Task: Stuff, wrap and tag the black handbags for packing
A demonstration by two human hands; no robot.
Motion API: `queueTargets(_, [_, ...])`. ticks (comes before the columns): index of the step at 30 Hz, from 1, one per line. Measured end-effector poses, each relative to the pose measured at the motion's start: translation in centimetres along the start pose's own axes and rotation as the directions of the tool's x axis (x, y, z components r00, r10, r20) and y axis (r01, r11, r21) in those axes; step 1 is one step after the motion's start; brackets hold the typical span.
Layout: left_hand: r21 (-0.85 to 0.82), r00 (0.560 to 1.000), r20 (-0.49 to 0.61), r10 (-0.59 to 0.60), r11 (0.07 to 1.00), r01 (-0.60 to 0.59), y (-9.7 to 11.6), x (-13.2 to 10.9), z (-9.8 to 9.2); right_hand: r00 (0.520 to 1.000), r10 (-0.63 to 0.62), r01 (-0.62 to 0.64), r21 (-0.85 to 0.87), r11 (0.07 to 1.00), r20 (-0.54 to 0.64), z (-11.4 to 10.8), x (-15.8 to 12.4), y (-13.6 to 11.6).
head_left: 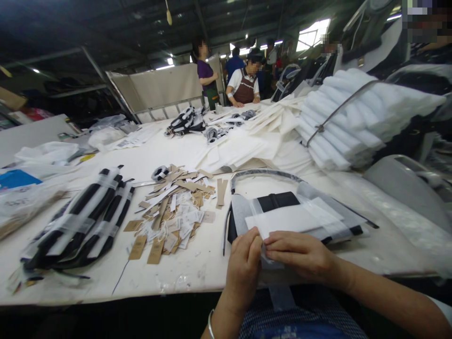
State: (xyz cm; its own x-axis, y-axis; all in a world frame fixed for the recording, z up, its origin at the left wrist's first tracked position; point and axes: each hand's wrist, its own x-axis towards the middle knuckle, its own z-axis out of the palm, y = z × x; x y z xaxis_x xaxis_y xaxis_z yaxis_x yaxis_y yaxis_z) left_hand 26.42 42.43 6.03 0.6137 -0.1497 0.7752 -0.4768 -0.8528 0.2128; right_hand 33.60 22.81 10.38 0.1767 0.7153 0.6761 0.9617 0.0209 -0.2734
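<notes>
In front of me on the table lies a black handbag (277, 201), partly wrapped in thin whitish sheeting, with its covered strap (266, 173) arched behind it. A flat white wrapping sheet (293, 221) rests over its front. My left hand (244, 256) is closed in a pinch at the near left edge of the wrapping. Close beside it, my right hand (303, 254) has its fingers together, gripping the same edge. The fingertips nearly meet, and what lies between them is partly hidden. A translucent strip (281, 296) hangs below the table edge near my lap.
Left of the bag spreads a pile of brown and white tags (176, 212). Further left lie black straps wrapped in white (84, 212). At the right back sits a tied bundle of white foam (346, 117). Other people (243, 84) are across the table.
</notes>
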Motion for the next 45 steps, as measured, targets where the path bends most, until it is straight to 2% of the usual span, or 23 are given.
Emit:
queueTargets(4, [0.052,0.999,-0.008,0.04,0.998,-0.04,0.0,0.2,-0.1,0.997,-0.074,0.074,-0.035,0.997,0.024,0.3,-0.4,-0.2])
queueTargets(8, [0.09,0.993,0.032,0.117,0.989,-0.12,0.0,0.6,-0.2,0.995,-0.064,0.063,0.022,0.998,0.077,-0.7,0.0,-1.2])
queueTargets(11, [0.088,0.991,0.037,0.129,0.987,-0.132,0.0,0.6,-0.2,0.994,0.022,-0.033,0.099,0.995,0.105,-2.1,1.1,-1.5])
queueTargets(14, [0.084,0.99,0.035,0.134,0.987,-0.137,0.0,0.6,-0.1,0.975,0.212,-0.212,-0.006,0.977,0.061,-3.0,3.0,0.4])
queueTargets(16, [0.102,0.99,0.027,0.139,0.985,-0.141,0.0,0.5,0.0,0.942,0.328,-0.313,-0.17,0.934,0.068,-2.9,4.4,2.8])
queueTargets(17, [0.111,0.99,0.023,0.143,0.983,-0.144,0.0,0.6,0.0,0.918,0.381,-0.346,-0.244,0.906,0.113,-2.7,5.0,4.2])
queueTargets(20, [0.128,0.989,0.003,0.147,0.981,-0.146,-0.1,0.6,0.2,0.788,0.499,-0.373,-0.363,0.853,0.362,-1.7,6.6,7.6])
queueTargets(22, [0.133,0.99,-0.002,0.14,0.981,-0.139,-0.1,0.6,0.3,0.703,0.511,-0.368,-0.362,0.857,0.495,-1.0,7.4,8.9])
queueTargets(24, [0.127,0.991,-0.009,0.136,0.983,-0.133,-0.2,0.6,0.4,0.666,0.491,-0.362,-0.332,0.871,0.561,-0.3,8.1,9.7])
queueTargets(28, [0.12,0.991,0.006,0.133,0.984,-0.132,-0.2,0.6,0.3,0.642,0.473,-0.372,-0.295,0.88,0.603,0.8,9.0,10.7])
queueTargets(31, [0.143,0.988,0.011,0.155,0.977,-0.155,-0.2,0.7,0.2,0.659,0.484,-0.383,-0.298,0.875,0.576,1.0,9.3,11.0])
queueTargets(34, [0.153,0.984,0.009,0.176,0.973,-0.175,-0.2,0.7,0.2,0.686,0.503,-0.402,-0.302,0.864,0.526,0.2,8.7,9.7])
queueTargets(36, [0.138,0.985,0.024,0.169,0.976,-0.17,-0.3,0.6,0.2,0.758,0.487,-0.414,-0.257,0.873,0.433,-1.0,7.5,7.6])
queueTargets(38, [0.119,0.987,0.049,0.155,0.98,-0.16,-0.2,0.6,0.2,0.853,0.443,-0.408,-0.177,0.896,0.277,-2.6,5.8,5.0])
queueTargets(40, [0.104,0.987,0.067,0.149,0.982,-0.155,-0.2,0.5,0.1,0.908,0.377,-0.358,-0.128,0.925,0.185,-3.9,3.8,2.3])
queueTargets(42, [0.088,0.987,0.074,0.144,0.985,-0.151,-0.2,0.4,0.2,0.931,0.295,-0.269,-0.141,0.953,0.214,-4.4,1.9,0.3])
queueTargets(45, [0.06,0.989,0.083,0.126,0.99,-0.131,-0.3,0.5,0.1,0.955,0.181,-0.13,-0.217,0.968,0.234,-3.4,-0.6,-1.0])
